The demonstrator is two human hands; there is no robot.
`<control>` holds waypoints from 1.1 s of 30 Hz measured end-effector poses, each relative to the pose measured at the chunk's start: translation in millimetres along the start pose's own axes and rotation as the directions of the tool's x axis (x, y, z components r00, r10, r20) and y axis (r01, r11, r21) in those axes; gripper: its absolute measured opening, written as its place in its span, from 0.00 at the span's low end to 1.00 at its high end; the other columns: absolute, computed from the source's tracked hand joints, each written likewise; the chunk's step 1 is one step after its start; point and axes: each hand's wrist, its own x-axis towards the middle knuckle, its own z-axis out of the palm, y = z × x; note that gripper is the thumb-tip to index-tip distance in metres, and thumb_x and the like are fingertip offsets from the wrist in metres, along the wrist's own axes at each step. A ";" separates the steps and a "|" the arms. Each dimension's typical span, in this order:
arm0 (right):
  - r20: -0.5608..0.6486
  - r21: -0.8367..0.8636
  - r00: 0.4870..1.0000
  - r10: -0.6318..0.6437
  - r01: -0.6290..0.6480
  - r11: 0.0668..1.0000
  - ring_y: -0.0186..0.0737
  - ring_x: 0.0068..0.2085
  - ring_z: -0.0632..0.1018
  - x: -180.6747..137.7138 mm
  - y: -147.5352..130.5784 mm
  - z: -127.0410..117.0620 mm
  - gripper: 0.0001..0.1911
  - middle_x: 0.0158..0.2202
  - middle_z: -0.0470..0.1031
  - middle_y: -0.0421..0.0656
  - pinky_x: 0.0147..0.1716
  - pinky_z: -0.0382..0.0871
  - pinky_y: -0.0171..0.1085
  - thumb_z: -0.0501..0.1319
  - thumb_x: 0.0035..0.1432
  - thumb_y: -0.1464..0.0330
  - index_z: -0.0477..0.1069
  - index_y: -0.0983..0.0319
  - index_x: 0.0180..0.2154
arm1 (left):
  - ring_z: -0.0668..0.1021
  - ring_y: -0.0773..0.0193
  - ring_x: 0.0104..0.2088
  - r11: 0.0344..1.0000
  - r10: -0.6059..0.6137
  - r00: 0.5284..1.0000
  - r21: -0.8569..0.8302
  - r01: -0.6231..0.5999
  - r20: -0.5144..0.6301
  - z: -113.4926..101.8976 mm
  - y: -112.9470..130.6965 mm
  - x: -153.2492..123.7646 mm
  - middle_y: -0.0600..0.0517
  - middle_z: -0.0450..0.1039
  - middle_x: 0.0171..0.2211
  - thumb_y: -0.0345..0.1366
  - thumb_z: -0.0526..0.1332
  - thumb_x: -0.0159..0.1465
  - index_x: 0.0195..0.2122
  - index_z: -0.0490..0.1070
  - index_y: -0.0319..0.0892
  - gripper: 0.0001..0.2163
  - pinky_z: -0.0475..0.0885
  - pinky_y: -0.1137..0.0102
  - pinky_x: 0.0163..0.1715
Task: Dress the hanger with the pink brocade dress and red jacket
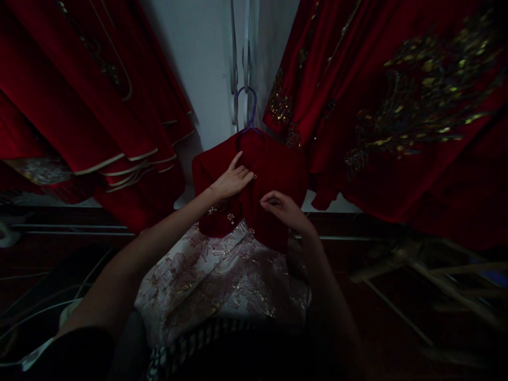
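Note:
A short red jacket (286, 174) hangs in front of me on a purple hanger (253, 108). Pearl-like buttons (230, 218) show on its front. Below it spreads a pale skirt (222, 275) with a shiny floral pattern. My left hand (233, 181) lies against the jacket's front below the neckline, one finger pointing up and the others stretched toward a small pearl button. Just to the right, my right hand (282, 207) is over the jacket front with its fingers curled in toward the thumb. Whatever is between those fingertips is too dark and small to make out.
Red garments with pale trim (130, 153) hang at the left. At the right hang red garments with gold sequin embroidery (428, 100). A pale wall (190, 47) stands behind. Wooden bars (416, 264) lie low on the right, and white cables (35, 312) run low on the left.

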 end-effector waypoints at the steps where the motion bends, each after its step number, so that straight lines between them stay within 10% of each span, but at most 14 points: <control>1: -0.038 0.012 0.999 -0.017 0.018 1.000 0.37 0.41 0.76 4.5 -1.8 -0.9 0.12 0.39 0.75 0.43 0.44 0.71 0.40 0.62 0.56 0.59 0.70 0.60 0.38 | 0.74 0.65 0.35 1.000 -0.011 1.000 -0.022 0.011 -0.008 0.0 0.1 -0.1 0.52 0.72 0.29 0.29 0.46 0.67 0.37 0.69 0.40 0.12 0.43 0.44 0.65; 7: -0.303 0.055 0.941 -0.147 0.172 0.984 0.40 0.56 0.70 63.4 -20.4 10.8 0.23 0.55 0.69 0.46 0.58 0.64 0.44 0.58 0.58 0.52 0.66 0.57 0.50 | 0.73 0.59 0.46 0.946 -0.323 0.937 -0.069 0.317 -0.130 0.9 13.6 -1.6 0.46 0.73 0.39 0.33 0.49 0.66 0.47 0.67 0.38 0.12 0.44 0.46 0.65; 11: -0.307 -0.174 0.952 -0.007 -0.049 0.984 0.49 0.65 0.60 98.8 -30.0 43.3 0.33 0.64 0.56 0.55 0.62 0.56 0.50 0.50 0.63 0.53 0.52 0.65 0.62 | 0.61 0.48 0.62 0.759 -0.645 0.723 -0.104 0.642 -0.246 3.0 21.6 -7.7 0.38 0.59 0.60 0.32 0.51 0.63 0.60 0.56 0.39 0.22 0.40 0.41 0.64; 16: -0.637 -0.563 0.771 0.027 -0.489 0.666 0.67 0.62 0.59 93.7 -15.2 44.9 0.36 0.61 0.54 0.71 0.57 0.53 0.61 0.52 0.62 0.60 0.48 0.79 0.62 | 0.56 0.44 0.64 0.499 -0.864 0.472 -0.182 0.847 -0.172 -0.3 -11.7 -36.6 0.34 0.51 0.64 0.28 0.54 0.57 0.63 0.51 0.35 0.31 0.53 0.44 0.61; 25: -0.592 -0.711 0.805 -0.030 -0.505 0.489 0.51 0.47 0.75 96.0 3.3 -67.6 0.20 0.46 0.74 0.61 0.47 0.65 0.43 0.43 0.62 0.77 0.68 0.71 0.49 | 0.74 0.48 0.50 0.325 -0.938 0.339 -0.152 0.933 0.078 -45.8 -68.7 -65.7 0.47 0.73 0.48 0.27 0.54 0.56 0.58 0.65 0.52 0.27 0.66 0.55 0.51; 33: -0.564 -0.733 0.825 -0.037 -0.480 0.482 0.51 0.44 0.77 107.2 -0.2 -85.8 0.20 0.44 0.77 0.59 0.43 0.66 0.42 0.46 0.61 0.74 0.72 0.67 0.48 | 0.76 0.51 0.47 0.334 -0.928 0.348 -0.116 0.935 0.135 -60.0 -70.7 -62.1 0.48 0.76 0.46 0.31 0.53 0.58 0.54 0.69 0.51 0.22 0.67 0.62 0.47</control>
